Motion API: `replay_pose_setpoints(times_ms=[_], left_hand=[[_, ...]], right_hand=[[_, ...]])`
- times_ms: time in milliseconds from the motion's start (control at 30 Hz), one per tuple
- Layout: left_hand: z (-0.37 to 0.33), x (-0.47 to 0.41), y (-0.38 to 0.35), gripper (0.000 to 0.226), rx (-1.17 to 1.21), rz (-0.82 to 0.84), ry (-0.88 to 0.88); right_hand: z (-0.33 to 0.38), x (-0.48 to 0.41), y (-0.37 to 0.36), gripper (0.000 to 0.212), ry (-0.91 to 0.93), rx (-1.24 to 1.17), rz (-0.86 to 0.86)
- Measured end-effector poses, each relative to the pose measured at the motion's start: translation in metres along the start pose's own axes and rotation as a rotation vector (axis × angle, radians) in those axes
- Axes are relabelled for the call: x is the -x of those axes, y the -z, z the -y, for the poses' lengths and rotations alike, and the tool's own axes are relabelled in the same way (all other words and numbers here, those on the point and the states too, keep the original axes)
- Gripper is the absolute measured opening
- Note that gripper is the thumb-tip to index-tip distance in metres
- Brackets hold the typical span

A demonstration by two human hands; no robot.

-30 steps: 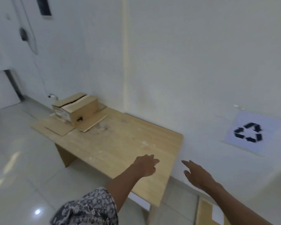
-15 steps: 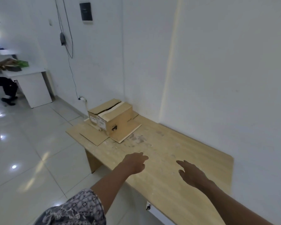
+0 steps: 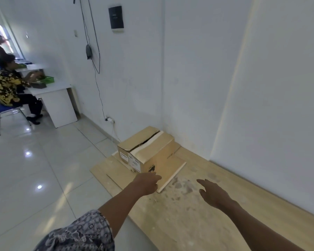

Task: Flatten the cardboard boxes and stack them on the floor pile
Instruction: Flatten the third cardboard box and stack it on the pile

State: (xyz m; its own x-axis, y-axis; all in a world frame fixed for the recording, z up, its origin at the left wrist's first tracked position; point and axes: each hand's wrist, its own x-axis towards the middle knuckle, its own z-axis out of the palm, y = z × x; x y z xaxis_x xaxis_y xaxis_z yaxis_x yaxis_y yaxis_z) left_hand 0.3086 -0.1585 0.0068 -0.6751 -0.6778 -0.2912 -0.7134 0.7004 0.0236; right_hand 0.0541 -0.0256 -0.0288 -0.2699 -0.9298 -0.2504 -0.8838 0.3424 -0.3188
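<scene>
Reaching over the bench, nothing is gripped: left hand fingers loose, right hand spread. Box, far left, isn't flattened yet; stacking tbd.

Labels on the box are too small to read. The table runs off the near edge.

- Cardboard box: brown and still assembled. It stands upright at the far end of the wooden surface, close to the wall corner. The top flaps are folded down, with a dark ragged gap along the centre seam and a pale strip beside it. White labels sit on the near end face, and a black mark on the long side.
- Flattened cardboard sheets: these lie flat on the surface under the box, jutting out at its near-left end and along its right side.
</scene>
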Motion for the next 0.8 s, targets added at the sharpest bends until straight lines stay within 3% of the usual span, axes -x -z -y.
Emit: replay_pose_setpoints(times_ms=[367, 633, 700, 800], left_hand=[[0.112, -0.12, 0.021, 0.041, -0.029, -0.059, 0.004], [0.187, -0.208, 0.037, 0.023, -0.026, -0.083, -0.047], [0.2, -0.229, 0.034, 0.028, -0.038, -0.049, -0.056], [0.212, -0.254, 0.02, 0.061, -0.055, 0.042, -0.015]], right_hand=[[0.048, -0.106, 0.011, 0.051, -0.029, -0.034, -0.02], [0.088, -0.162, 0.012, 0.049, -0.151, -0.099, -0.076], [0.096, -0.172, 0.009, 0.049, -0.189, -0.12, -0.087], [0.104, -0.182, -0.001, 0.049, -0.245, -0.151, -0.098]])
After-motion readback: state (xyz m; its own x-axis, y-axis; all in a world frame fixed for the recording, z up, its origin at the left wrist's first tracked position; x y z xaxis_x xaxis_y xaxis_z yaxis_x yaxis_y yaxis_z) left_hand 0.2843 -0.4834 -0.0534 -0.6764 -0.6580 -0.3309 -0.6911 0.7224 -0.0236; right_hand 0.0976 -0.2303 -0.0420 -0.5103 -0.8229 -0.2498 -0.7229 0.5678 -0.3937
